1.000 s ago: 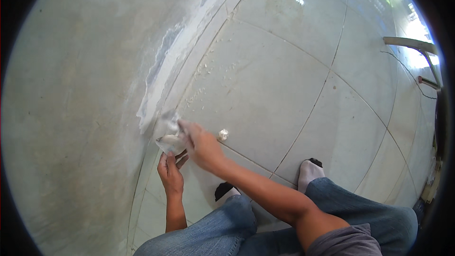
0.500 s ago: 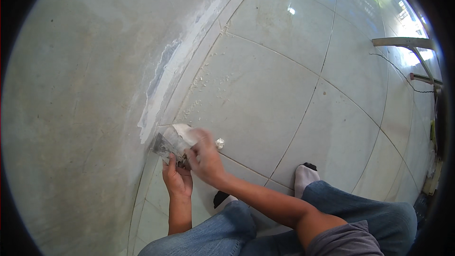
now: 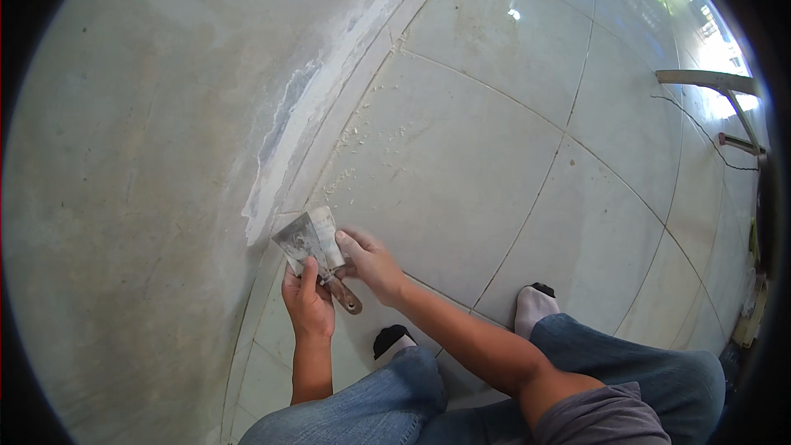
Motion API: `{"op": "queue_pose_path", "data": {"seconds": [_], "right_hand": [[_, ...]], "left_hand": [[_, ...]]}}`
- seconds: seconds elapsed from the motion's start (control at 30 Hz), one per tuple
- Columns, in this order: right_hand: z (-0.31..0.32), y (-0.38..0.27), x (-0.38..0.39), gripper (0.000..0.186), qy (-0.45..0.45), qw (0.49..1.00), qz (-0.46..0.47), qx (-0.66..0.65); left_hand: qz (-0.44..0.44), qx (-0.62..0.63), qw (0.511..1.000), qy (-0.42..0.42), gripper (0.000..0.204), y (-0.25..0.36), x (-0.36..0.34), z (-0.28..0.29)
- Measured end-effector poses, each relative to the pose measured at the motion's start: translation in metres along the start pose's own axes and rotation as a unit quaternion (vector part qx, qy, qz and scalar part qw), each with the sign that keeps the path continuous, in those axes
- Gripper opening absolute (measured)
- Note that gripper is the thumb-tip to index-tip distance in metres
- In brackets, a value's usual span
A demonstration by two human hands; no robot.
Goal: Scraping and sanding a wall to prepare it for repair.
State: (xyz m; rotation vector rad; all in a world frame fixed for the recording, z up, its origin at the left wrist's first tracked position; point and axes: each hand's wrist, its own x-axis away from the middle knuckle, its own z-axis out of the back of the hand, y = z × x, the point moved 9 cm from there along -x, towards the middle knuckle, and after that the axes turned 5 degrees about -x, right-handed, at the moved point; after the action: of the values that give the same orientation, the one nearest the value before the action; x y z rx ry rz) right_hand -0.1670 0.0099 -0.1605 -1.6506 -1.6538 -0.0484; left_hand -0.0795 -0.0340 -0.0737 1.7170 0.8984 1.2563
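With the left hand (image 3: 311,305) I pinch the scraper (image 3: 301,237) by its blade, probably for steadiness; with the right hand (image 3: 375,264) I grip the pale flat piece (image 3: 324,226) behind. Both are between my hands.

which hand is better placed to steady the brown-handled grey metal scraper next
Probably the left hand: its thumb lies on the scraper, while the right hand holds the flat pale piece.

Indoor room, dwelling or workplace not determinable: large glossy floor tiles (image 3: 470,156), pale skirting (image 3: 344,115) and, at left of frame, a grey wall (image 3: 140,165) with a ragged white patch (image 3: 280,152) along its foot.
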Motion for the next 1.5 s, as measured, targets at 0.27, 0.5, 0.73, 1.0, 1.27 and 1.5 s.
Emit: {"op": "queue_pose_path", "data": {"seconds": [0.27, 0.5, 0.73, 1.0, 1.27, 1.5], "right_hand": [[-0.05, -0.012, 0.042, 0.071, -0.172, 0.918, -0.008, 0.358], [0.001, -0.109, 0.012, 0.055, 0.106, 0.743, 0.482, 0.453], [0.038, -0.246, -0.082, 0.05, 0.1, 0.922, 0.292, 0.235], [0.004, -0.274, -0.113, 0.049, 0.063, 0.939, 0.286, 0.178], [0.005, -0.284, -0.13, 0.048, 0.081, 0.937, 0.294, 0.168], [0.007, -0.289, -0.123, 0.044, 0.094, 0.941, 0.273, 0.176]], "left_hand": [[-0.001, -0.089, 0.994, 0.06, 0.027, -0.009, -0.011, 0.035], [-0.066, -0.112, 0.99, 0.048, 0.032, 0.013, -0.013, 0.023], [0.001, -0.101, 0.995, 0.02, 0.033, -0.012, -0.004, 0.035], [0.023, -0.119, 0.993, 0.001, 0.032, -0.021, 0.003, 0.042], [0.032, -0.103, 0.994, 0.005, 0.031, -0.024, 0.006, 0.044], [0.046, -0.096, 0.994, 0.014, 0.03, -0.03, 0.008, 0.052]]}}
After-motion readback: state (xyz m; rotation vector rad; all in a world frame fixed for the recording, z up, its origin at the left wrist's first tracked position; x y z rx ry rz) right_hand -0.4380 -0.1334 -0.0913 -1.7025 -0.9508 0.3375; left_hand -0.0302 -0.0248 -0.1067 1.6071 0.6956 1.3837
